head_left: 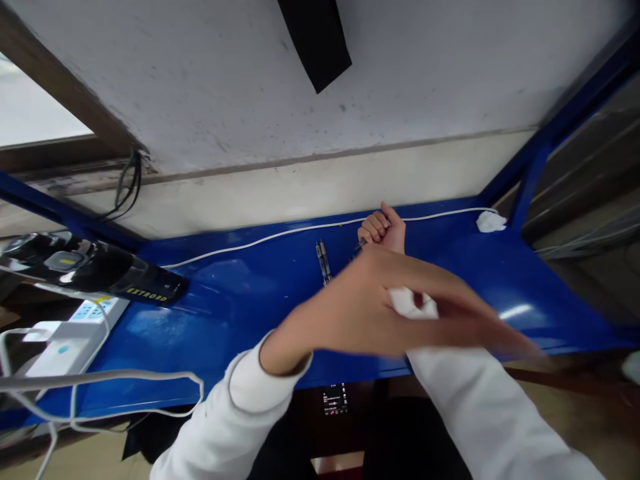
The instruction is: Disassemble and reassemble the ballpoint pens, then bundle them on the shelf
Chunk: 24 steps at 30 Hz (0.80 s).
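My left hand (pixel 370 310) reaches across the blue table (pixel 225 307) to the right, smeared by motion. A small white tissue (pixel 413 303) sits pinched between its thumb and fingers. Behind it, near the table's back edge, my right hand (pixel 384 229) is curled in a fist. A thin dark pen-like thing (pixel 358 247) sticks out of the fist to the left. Just left of it, a dark pen (pixel 323 261) lies on the table. Both arms wear white sleeves.
A white cable (pixel 280 233) runs along the table's back edge to a crumpled white tissue (pixel 491 221) at the right corner. At the left are a black device with yellow lettering (pixel 100 270), a white power strip (pixel 75 333) and loose white cables (pixel 125 377). A small lit screen (pixel 334 399) shows below the table.
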{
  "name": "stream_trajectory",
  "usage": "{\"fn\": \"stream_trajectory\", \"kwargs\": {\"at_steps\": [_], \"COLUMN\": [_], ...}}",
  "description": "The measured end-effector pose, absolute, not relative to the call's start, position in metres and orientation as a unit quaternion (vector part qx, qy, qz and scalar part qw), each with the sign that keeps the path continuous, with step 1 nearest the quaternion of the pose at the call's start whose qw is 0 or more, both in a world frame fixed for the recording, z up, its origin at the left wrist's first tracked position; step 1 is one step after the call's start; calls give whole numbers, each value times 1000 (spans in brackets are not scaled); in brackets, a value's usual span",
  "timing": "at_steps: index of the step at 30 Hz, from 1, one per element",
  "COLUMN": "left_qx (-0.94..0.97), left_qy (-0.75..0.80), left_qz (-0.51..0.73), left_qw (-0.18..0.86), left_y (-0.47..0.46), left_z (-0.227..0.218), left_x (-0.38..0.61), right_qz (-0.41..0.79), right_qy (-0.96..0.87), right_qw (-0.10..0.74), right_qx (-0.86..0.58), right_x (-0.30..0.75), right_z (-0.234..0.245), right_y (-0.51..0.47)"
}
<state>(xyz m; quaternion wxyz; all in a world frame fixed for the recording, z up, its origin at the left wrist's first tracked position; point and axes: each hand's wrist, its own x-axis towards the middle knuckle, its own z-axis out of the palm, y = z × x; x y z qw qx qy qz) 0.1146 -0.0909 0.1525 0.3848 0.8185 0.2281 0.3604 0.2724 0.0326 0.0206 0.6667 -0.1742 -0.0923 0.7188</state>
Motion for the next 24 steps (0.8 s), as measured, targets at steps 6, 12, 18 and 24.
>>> {"fn": "stream_trajectory", "kwargs": {"at_steps": [6,12,18,24], "left_qx": [678,687,766,783], "left_qy": [409,515,523,516], "left_qz": [501,463,344,314], "left_qw": [349,220,145,149], "left_y": [-2,19,8,8], "left_z": [51,-3,-11,-16], "left_x": [59,8,12,18], "right_qz": [666,553,234,60], "right_qy": [-188,-359,-620,-749], "right_qw": [686,667,539,337], "right_qx": [-227,-346,-519,-567], "right_x": [269,280,328,365], "right_z": [25,34,1,-32], "right_y": [34,24,-42,-88]}}
